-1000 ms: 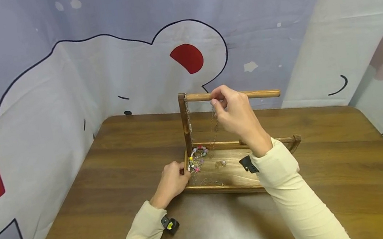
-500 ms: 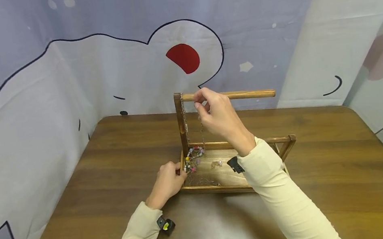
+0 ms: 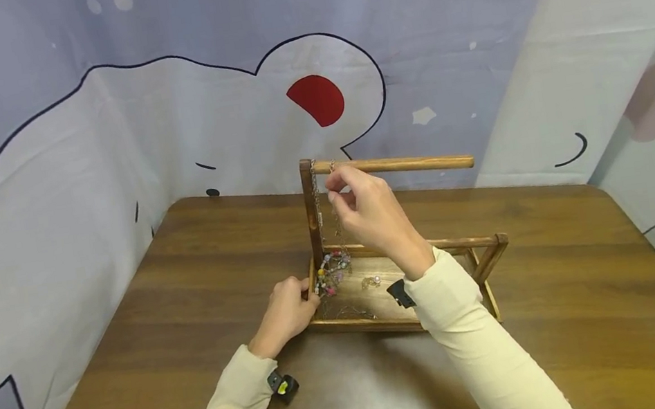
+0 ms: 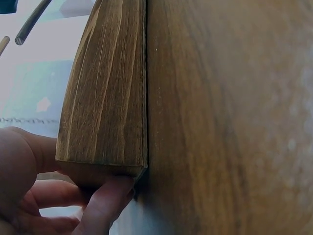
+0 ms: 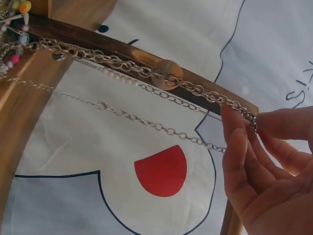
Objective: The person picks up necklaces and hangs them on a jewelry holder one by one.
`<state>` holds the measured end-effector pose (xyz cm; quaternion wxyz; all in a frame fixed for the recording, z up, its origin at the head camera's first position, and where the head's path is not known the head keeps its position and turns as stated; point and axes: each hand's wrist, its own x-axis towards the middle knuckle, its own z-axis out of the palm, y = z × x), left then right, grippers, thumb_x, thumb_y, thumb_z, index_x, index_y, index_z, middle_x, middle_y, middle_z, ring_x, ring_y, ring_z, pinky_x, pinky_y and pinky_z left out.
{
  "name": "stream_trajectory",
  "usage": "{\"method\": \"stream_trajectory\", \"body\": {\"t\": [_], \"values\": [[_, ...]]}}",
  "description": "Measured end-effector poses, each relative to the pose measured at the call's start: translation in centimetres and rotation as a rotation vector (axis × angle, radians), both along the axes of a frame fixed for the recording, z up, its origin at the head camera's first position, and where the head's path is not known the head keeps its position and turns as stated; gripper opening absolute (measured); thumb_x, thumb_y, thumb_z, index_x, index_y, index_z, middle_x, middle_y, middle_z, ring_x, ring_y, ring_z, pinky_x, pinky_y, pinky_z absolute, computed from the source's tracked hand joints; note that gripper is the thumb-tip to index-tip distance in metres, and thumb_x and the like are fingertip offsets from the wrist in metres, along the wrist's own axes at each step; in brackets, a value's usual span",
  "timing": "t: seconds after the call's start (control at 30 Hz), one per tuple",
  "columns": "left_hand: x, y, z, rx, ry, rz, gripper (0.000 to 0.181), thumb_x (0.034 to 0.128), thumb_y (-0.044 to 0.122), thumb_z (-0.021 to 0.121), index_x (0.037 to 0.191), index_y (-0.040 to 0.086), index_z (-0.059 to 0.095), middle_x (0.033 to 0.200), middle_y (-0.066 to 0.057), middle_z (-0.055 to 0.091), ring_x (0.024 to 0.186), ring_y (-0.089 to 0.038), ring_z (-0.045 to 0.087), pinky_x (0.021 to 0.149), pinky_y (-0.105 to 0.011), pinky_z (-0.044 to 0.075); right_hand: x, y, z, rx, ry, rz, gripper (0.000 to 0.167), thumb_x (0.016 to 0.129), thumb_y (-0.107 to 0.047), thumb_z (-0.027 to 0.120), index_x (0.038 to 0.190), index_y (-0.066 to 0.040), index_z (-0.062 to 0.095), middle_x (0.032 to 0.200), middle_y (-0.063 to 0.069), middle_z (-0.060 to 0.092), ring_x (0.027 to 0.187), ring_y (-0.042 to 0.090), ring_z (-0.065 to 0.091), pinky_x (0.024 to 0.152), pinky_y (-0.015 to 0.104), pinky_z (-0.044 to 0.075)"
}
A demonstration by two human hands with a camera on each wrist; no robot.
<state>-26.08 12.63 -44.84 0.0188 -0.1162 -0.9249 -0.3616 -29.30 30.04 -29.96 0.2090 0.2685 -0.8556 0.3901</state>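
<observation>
A wooden jewelry stand [image 3: 376, 325] has a shallow tray and a raised horizontal bar [image 3: 416, 163]. My left hand [image 3: 287, 310] grips the left end of its tray; in the left wrist view, fingers and thumb pinch the tray's corner [image 4: 102, 98]. With thumb and fingertips, my right hand [image 3: 374, 213] pinches a chain necklace [image 5: 166, 129] just below the bar, part of it looped over the top. Another chain necklace [image 3: 318, 206] hangs beside the upright post. Bead bracelets [image 3: 331, 274] lie in the tray's left end, near a small gold piece [image 3: 371, 282].
The stand rests on a brown wooden table [image 3: 214, 248]. A lower wooden bar [image 3: 465, 241] runs along the tray's right side. A thin chain [image 3: 349, 312] lies near the tray's front edge. Behind the table hangs a printed curtain [image 3: 214, 115].
My right hand has moved left along the bar with the necklace, then slightly down, leaving the chain visible over the bar. My left hand keeps its grip on the tray.
</observation>
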Motion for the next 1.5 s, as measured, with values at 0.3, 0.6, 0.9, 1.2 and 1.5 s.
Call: {"method": "stream_trajectory", "body": {"t": [0.3, 0.6, 0.9, 1.2, 1.5], "values": [[0.3, 0.2, 0.0, 0.016, -0.030, -0.006, 0.013, 0.0794, 0.006, 0.056, 0.078, 0.005, 0.068, 0.084, -0.013, 0.059, 0.041, -0.008, 0.038, 0.042, -0.024, 0.034, 1.1, 0.5, -2.4, -0.019, -0.107, -0.012, 0.013, 0.087, -0.013, 0.055, 0.100, -0.010, 0.058, 0.097, 0.003, 0.059, 0.078, 0.010, 0.061, 0.067, 0.025, 0.049], [0.2, 0.6, -0.3, 0.014, -0.013, -0.017, 0.018, 0.0778, 0.005, 0.056, 0.061, 0.013, 0.056, 0.057, 0.002, 0.045, 0.046, -0.009, 0.042, 0.043, -0.025, 0.036, 2.7, 0.6, -5.8, -0.069, -0.201, -0.068, 0.014, 0.087, -0.011, 0.057, 0.100, -0.008, 0.058, 0.107, 0.004, 0.053, 0.095, 0.019, 0.059, 0.076, 0.030, 0.050], [0.3, 0.5, -0.2, 0.019, -0.009, -0.014, 0.016, 0.0761, 0.005, 0.055, 0.062, 0.012, 0.056, 0.058, 0.002, 0.045, 0.046, -0.008, 0.041, 0.041, -0.024, 0.034, 2.4, -0.3, -9.7, 0.068, -0.442, 0.031, 0.014, 0.087, -0.012, 0.056, 0.098, -0.006, 0.061, 0.092, 0.004, 0.061, 0.075, 0.013, 0.058, 0.064, 0.031, 0.047], [0.2, 0.7, 0.1, 0.023, -0.031, -0.019, 0.014, 0.0777, 0.003, 0.054, 0.067, 0.010, 0.060, 0.060, 0.000, 0.047, 0.041, -0.007, 0.040, 0.038, -0.022, 0.032, 1.0, -1.0, -12.5, 0.291, -0.547, 0.078, 0.040, 0.087, -0.010, 0.052, 0.127, -0.005, 0.052, 0.121, 0.018, 0.055, 0.115, 0.031, 0.049, 0.091, 0.044, 0.042], [-0.2, 1.2, 0.4, 0.031, -0.036, -0.043, 0.020, 0.0779, 0.003, 0.055, 0.060, 0.012, 0.053, 0.053, 0.003, 0.045, 0.042, -0.007, 0.040, 0.038, -0.020, 0.031, 1.1, -0.7, -12.9, 0.388, -0.549, -0.015, 0.032, 0.087, -0.019, 0.058, 0.118, -0.009, 0.055, 0.124, 0.021, 0.049, 0.120, 0.036, 0.043, 0.093, 0.047, 0.039]]}}
